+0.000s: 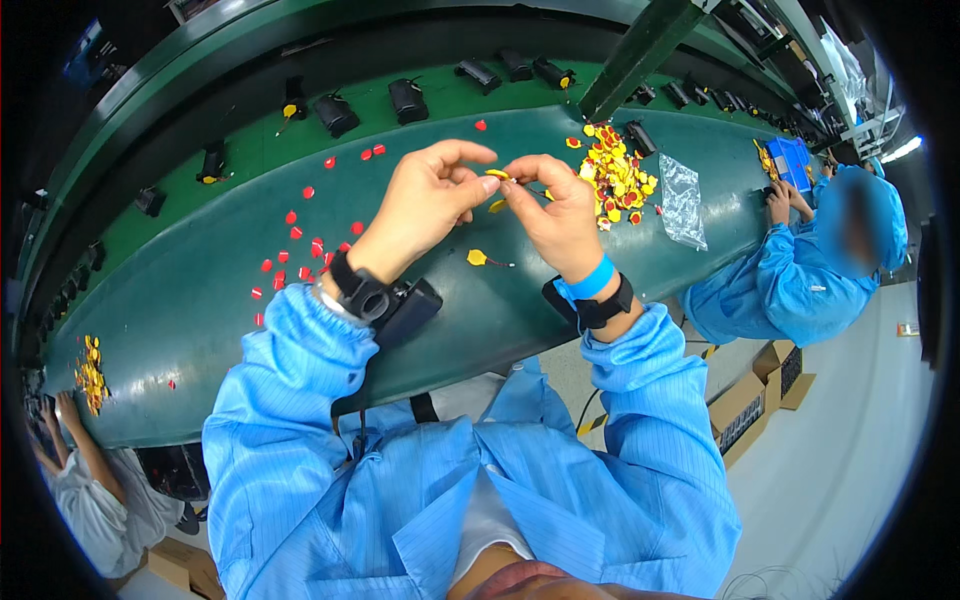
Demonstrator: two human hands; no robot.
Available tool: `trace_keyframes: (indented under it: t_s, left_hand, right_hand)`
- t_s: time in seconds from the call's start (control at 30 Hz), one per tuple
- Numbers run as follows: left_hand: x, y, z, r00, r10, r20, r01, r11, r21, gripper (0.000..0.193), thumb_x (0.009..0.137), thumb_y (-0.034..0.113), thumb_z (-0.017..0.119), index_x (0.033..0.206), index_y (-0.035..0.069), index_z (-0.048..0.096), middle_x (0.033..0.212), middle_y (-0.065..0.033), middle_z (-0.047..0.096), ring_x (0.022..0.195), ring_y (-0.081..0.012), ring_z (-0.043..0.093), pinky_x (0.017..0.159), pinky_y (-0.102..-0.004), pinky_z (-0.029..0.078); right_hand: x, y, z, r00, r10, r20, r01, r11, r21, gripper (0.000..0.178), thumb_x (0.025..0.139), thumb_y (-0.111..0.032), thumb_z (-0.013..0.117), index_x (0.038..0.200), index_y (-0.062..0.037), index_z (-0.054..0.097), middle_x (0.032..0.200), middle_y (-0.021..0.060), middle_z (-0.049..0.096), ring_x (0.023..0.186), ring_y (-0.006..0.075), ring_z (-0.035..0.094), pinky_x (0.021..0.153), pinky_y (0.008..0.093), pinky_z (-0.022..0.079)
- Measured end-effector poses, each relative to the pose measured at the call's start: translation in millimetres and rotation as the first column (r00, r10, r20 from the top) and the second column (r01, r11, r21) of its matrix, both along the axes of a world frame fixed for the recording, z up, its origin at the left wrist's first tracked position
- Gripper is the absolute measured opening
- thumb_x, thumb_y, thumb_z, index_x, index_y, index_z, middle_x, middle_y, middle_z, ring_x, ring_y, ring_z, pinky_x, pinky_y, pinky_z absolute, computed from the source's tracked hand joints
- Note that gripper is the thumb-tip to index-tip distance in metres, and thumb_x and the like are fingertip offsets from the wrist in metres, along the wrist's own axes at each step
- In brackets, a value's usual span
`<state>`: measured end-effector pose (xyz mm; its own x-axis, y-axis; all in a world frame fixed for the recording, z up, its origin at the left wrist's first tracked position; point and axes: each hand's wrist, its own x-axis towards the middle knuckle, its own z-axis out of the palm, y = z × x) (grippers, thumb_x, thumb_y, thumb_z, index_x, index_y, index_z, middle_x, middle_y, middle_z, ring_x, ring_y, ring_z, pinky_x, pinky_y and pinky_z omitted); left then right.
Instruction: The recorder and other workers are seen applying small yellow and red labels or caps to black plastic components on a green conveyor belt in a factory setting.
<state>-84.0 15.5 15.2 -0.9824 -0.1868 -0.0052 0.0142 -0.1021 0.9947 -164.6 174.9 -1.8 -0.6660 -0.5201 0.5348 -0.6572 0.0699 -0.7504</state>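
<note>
With the held piece as the clock's centre, the work looks partway along. Red pieces [291,217] lie scattered on the counter [420,340] between 7 and 10 o'clock; I take them for covers already parted from yellow ones. Far more seems left: a dense pile of yellow-and-red pieces [618,180] sits at 3 o'clock, with a clear plastic bag [683,205] just beyond it. 1 loose yellow piece [478,257] with a short dark lead lies at 6 o'clock, apart from both hands. Black units [408,100] line the green strip from 9 through 12 to 2 o'clock, and a few show yellow at them.

The right hand [514,180] is closed, thumb and fingertip clamped on a small yellow piece [496,174]. The left hand [491,170] is partly open, index finger arched apart from the thumb, whose tip meets that piece's edge or sits just beside it; I cannot tell which.
</note>
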Motion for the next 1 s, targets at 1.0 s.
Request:
trace_keyframes:
  t_s: [1.0]
  left_hand:
    - [80.3, -10.0, -10.8, 0.906, 0.218, -0.364, -0.422, 0.382, -0.822, 0.003, 0.075, 0.005, 0.061, 0.077, 0.003, 0.061, 0.067, -0.0072, 0.060, 0.055, -0.0203, 0.056, 0.050, -0.0313, 0.042]
  right_hand:
    - [64.9, 29.1, 26.7, 0.915, 0.068, 0.398, 0.101, 0.916, -0.388, 0.008, 0.083, 0.004, 0.064, 0.091, 0.0026, 0.065, 0.084, 0.0081, 0.068, 0.079, 0.0130, 0.064, 0.076, 0.0261, 0.051]
